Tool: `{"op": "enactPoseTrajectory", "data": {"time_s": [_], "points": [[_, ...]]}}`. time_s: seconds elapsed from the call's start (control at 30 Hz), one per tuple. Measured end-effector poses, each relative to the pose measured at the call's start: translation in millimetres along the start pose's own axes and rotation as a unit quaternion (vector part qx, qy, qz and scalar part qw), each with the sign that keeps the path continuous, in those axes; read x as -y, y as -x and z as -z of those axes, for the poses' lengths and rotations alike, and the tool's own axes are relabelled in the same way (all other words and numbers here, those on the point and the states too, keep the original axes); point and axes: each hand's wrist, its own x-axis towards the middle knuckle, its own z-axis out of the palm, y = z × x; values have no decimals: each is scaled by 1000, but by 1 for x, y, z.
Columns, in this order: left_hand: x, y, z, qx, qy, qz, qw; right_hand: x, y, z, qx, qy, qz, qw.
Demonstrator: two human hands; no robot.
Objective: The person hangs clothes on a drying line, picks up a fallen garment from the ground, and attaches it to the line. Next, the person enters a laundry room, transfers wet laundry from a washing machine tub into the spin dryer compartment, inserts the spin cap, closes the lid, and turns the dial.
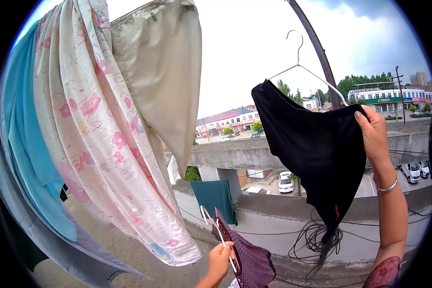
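Note:
My right hand [372,128] is raised at the right, its thumb and fingers pinching the top corner of a black garment [317,144]. That garment hangs from a white wire hanger [298,65], whose hook points up against the sky. Low in the middle, my left hand [221,259] is closed around another white hanger [221,230]. A dark purple patterned garment [249,257] hangs on this second hanger, and its lower part runs out of view.
At the left hang a pink-and-white printed cloth [89,125], beige trousers [161,72] and a blue cloth [26,125]. A dark green cloth [213,194] lies over the low wall. Coiled black cable [317,240] sits by the concrete parapet [240,154]; a pole [317,43] rises behind.

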Motion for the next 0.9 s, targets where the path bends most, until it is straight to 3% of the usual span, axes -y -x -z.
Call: {"op": "enactPoseTrajectory", "data": {"time_s": [0.03,0.17,0.23,0.3,0.33,0.43,0.5,0.63,0.77,0.83,0.87,0.9], "points": [[-3,-5,10,7,-4,-10,1000,4,-31,-14,-19,33,68,997],[-11,-30,46,-20,-2,-7,1000,34,-159,-81,-102,30,114,988],[-13,-44,61,-30,-18,-9,999,61,-203,-114,-171,176,159,956],[-21,-54,73,-50,-27,40,998,79,-231,-148,-200,180,155,950],[-34,-52,75,-43,-133,42,989,83,-245,-165,-233,191,162,940],[-30,-72,94,-58,-78,57,994,92,-282,-203,-265,201,160,929],[-14,-89,111,-71,-73,37,994,99,-300,-231,-362,159,126,910],[-11,-110,128,-120,-37,2,992,114,-326,-260,-374,110,157,907],[-13,-128,135,-221,45,65,972,149,-375,-288,-354,106,195,909],[-9,-127,133,-238,59,29,969,160,-400,-303,-303,130,222,918],[-13,-124,132,-237,17,52,970,163,-399,-312,-297,118,192,928],[-13,-122,129,-234,-22,79,969,156,-396,-308,-201,205,256,923]]}}
